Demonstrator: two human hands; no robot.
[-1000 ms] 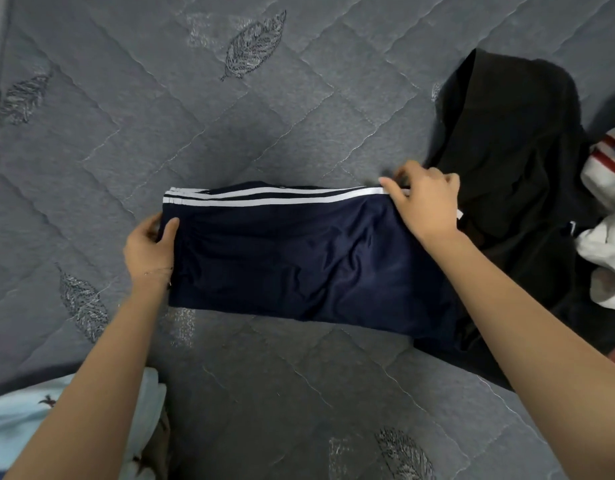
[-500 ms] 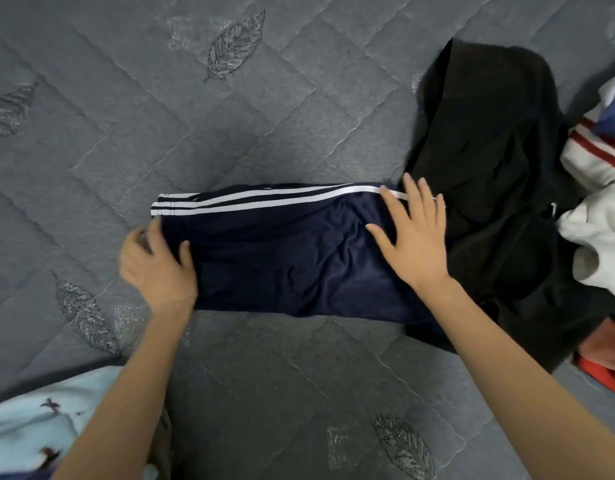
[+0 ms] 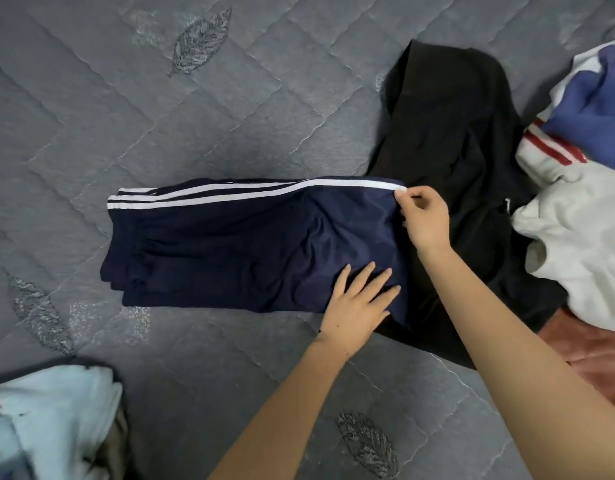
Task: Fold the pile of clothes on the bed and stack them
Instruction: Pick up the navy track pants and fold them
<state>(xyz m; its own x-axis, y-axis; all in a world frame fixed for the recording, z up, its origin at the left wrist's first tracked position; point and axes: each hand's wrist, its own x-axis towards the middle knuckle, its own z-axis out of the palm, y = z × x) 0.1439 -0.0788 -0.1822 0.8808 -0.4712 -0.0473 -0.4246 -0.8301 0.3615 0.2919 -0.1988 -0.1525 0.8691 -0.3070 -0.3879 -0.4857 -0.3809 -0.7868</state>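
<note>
Folding navy pants, half done | L hand spread flat on them | R hand pinching striped corner | pile unfolded, to do

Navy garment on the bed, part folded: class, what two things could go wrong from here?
1. The navy garment overlaps the black garment at its right end, so folding that end over may drag black fabric along.
2. The right hand pinches only the striped corner, and the left hand lies flat near the lower right edge. The left end is unheld and its layers look staggered, so they may slip further apart.
</note>
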